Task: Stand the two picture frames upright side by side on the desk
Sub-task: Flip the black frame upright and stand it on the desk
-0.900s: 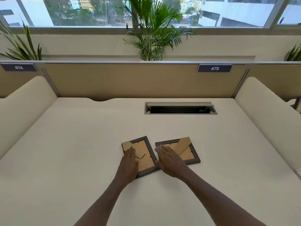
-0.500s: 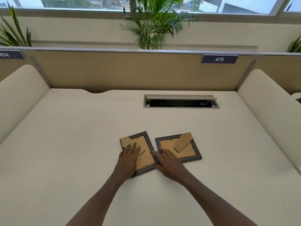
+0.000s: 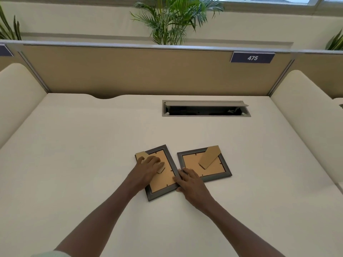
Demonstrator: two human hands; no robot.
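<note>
Two dark-rimmed picture frames lie face down on the cream desk (image 3: 92, 154), brown cardboard backs up. The left frame (image 3: 161, 185) is skewed, and my left hand (image 3: 148, 167) lies on its back with fingers curled over its cardboard stand. My right hand (image 3: 191, 184) grips that frame's right edge at the gap between the frames, thumb at its lower corner. It also covers the right frame's near-left corner. The right frame (image 3: 191, 164) lies flat with its stand (image 3: 209, 156) slightly raised.
An open cable hatch (image 3: 206, 108) is set into the desk behind the frames. A tan partition (image 3: 130, 71) with a 475 label (image 3: 252, 57) closes the back. Cream side dividers (image 3: 16, 97) (image 3: 306, 108) flank the desk. A potted palm (image 3: 172, 17) stands beyond.
My right hand slid off the right frame's back to the left frame's right edge. My left hand's fingers curled over the left frame's stand. The view tilted down.
</note>
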